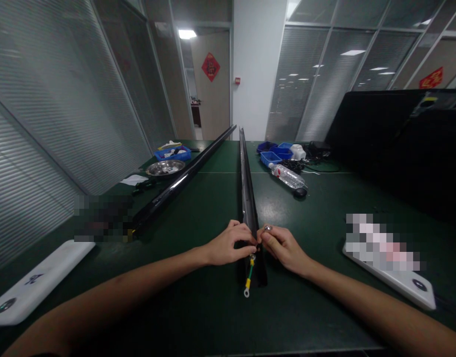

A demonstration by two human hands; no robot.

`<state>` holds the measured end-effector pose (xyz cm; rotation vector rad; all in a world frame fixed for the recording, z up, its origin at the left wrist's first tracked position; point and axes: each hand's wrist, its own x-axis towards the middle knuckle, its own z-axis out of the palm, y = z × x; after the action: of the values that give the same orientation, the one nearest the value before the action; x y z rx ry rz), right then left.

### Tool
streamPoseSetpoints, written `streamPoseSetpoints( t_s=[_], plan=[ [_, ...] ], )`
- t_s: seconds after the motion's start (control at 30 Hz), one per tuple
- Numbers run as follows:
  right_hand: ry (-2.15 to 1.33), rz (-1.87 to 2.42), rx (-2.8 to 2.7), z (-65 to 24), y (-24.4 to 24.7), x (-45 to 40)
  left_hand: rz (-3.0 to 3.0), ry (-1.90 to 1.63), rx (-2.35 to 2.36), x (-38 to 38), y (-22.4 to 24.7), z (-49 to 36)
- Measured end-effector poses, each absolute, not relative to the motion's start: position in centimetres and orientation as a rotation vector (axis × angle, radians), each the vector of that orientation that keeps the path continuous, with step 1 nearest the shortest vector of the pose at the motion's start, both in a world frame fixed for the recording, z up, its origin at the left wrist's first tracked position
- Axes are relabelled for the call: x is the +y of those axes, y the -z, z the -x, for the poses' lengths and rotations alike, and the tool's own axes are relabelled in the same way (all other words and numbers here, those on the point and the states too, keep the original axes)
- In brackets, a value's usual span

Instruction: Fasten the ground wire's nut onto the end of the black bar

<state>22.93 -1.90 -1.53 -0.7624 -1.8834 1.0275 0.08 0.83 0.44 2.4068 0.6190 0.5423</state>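
A long dark rail (246, 188) runs away from me down the middle of the green table. At its near end, my left hand (231, 243) lies over the rail with thumb and fingers closed around something too small to make out. My right hand (282, 248) pinches at the rail's right edge, its fingertips close to the left ones; what they hold is hidden. A short green and yellow wire (249, 277) with a ring terminal hangs over the rail's near end, just below my left thumb.
A second long dark rail (183, 178) lies to the left. Beyond it are a metal bowl (165, 168) and a blue tray (173, 152). Blue bins (270, 158) and a plastic bottle (288, 177) stand right of centre. White devices (42, 282) lie on both sides.
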Motion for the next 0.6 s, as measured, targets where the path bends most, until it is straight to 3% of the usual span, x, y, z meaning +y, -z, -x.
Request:
streamPoseSetpoints(
  t_s=[0.6],
  plan=[
    [-0.994,0.796,-1.886,-22.83,1.04,-2.11,-2.461,-0.495,0.570,0.95,-0.26,0.00]
  ],
)
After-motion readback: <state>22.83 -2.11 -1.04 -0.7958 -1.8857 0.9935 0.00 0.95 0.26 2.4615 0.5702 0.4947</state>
